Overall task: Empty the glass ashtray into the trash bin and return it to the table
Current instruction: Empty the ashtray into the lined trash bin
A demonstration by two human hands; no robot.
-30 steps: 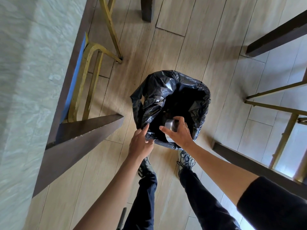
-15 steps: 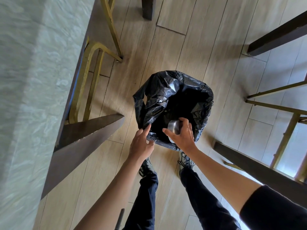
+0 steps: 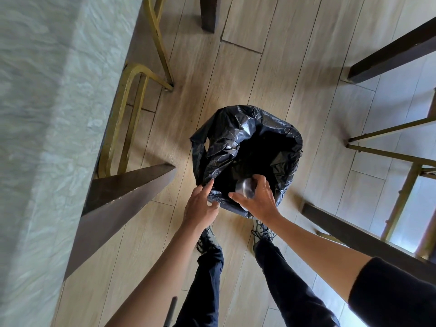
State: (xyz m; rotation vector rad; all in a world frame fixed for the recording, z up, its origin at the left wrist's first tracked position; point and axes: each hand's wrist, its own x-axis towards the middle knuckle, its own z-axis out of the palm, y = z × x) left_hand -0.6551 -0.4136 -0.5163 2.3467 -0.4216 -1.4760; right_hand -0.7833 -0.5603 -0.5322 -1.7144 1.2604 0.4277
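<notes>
A trash bin lined with a black plastic bag (image 3: 226, 142) stands on the wooden floor in front of my feet. My right hand (image 3: 258, 199) grips the glass ashtray (image 3: 245, 187), tipped on its side over the bin's near rim, mostly hidden by my fingers. My left hand (image 3: 200, 204) pinches the near-left edge of the black bag, index finger stretched along the rim. What lies inside the bin is lost in shadow.
The table (image 3: 42, 138) with a pale marbled top runs down the left, its dark wooden leg (image 3: 122, 199) slanting toward the bin. A brass chair frame (image 3: 132, 97) stands under it. Dark beams and brass rails (image 3: 389, 147) crowd the right side.
The view has drifted slightly, so the bin sits a bit further right. Both hands hold the same places, and the ashtray stays tipped over the bin.
</notes>
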